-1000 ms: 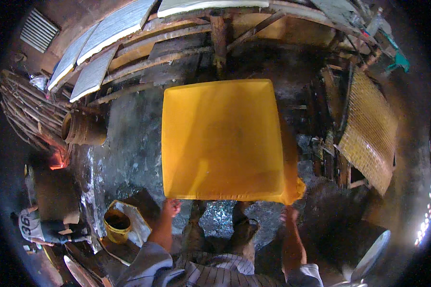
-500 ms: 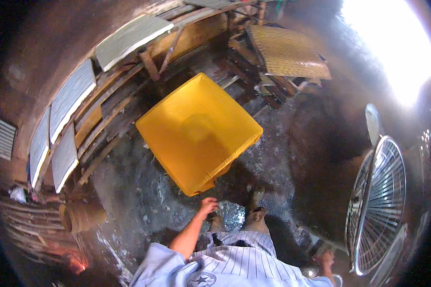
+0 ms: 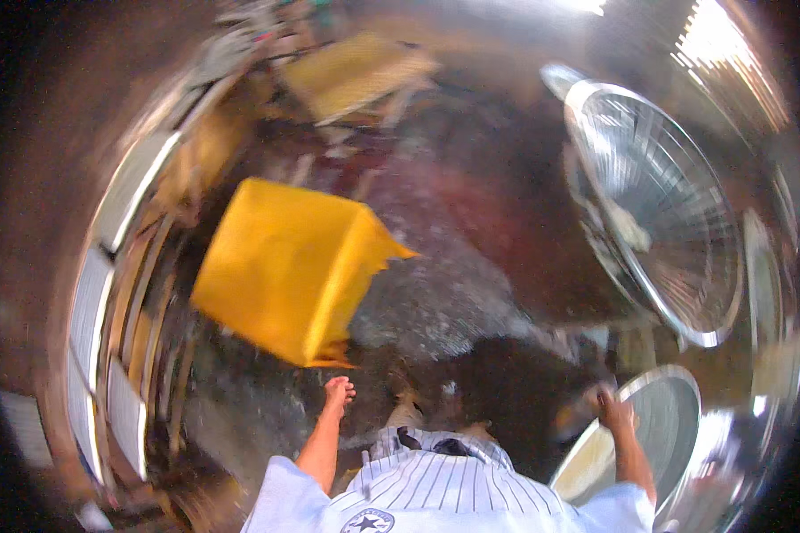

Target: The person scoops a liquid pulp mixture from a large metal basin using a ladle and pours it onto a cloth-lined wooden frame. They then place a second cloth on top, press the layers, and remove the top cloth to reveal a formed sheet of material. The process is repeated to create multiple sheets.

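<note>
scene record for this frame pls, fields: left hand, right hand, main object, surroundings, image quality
left hand: left hand open, fingers spread, holding nothing, just below the lower corner of the yellow sheet; contact cannot be told
right hand: right hand at the rim of a round metal tray, appears to grip it; blurred
main object: yellow sheet, folded or buckled, tilted, above the wet dark floor
surroundings: large round wire rack at right; woven mat at top; corrugated panels at left
image quality: heavy motion blur
</note>
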A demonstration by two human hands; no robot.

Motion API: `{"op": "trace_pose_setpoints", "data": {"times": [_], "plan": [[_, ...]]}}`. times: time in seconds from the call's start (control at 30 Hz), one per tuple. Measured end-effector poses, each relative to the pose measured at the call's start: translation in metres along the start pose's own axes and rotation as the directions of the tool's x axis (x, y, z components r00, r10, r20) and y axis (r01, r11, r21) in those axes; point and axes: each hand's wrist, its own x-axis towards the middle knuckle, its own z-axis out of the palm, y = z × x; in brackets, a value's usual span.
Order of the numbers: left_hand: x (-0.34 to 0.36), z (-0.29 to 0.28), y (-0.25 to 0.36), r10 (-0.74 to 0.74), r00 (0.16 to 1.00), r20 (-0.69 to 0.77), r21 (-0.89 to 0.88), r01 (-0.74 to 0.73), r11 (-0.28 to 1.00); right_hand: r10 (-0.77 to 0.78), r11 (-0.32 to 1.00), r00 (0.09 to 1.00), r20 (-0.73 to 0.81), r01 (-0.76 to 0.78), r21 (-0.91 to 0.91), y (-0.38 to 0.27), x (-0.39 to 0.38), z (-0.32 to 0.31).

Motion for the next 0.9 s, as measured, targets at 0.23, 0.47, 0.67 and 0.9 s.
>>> {"op": "trace_pose_setpoints", "data": {"times": [0.23,0.47,0.67,0.9], "plan": [[-0.097,0.225,0.032,0.166,0.873,0.458,0.240,-0.302,0.923,0.051,0.664,0.835,-0.547,0.381,0.643,0.044,-0.096,-0.081],[-0.287,0.484,-0.064,0.019,0.453,0.891,0.318,-0.654,0.686,0.633,0.259,0.704,-0.323,0.201,0.945,0.178,-0.169,0.109],[-0.346,0.552,-0.134,0.146,0.432,0.890,0.392,-0.888,0.241,0.639,-0.490,0.585,0.499,-0.189,0.851,0.122,-0.129,0.377],[-0.347,0.564,-0.154,0.300,0.453,0.839,0.476,-0.880,-0.004,0.539,-0.789,-0.063,0.840,-0.388,0.477,0.079,-0.020,0.576]]}}
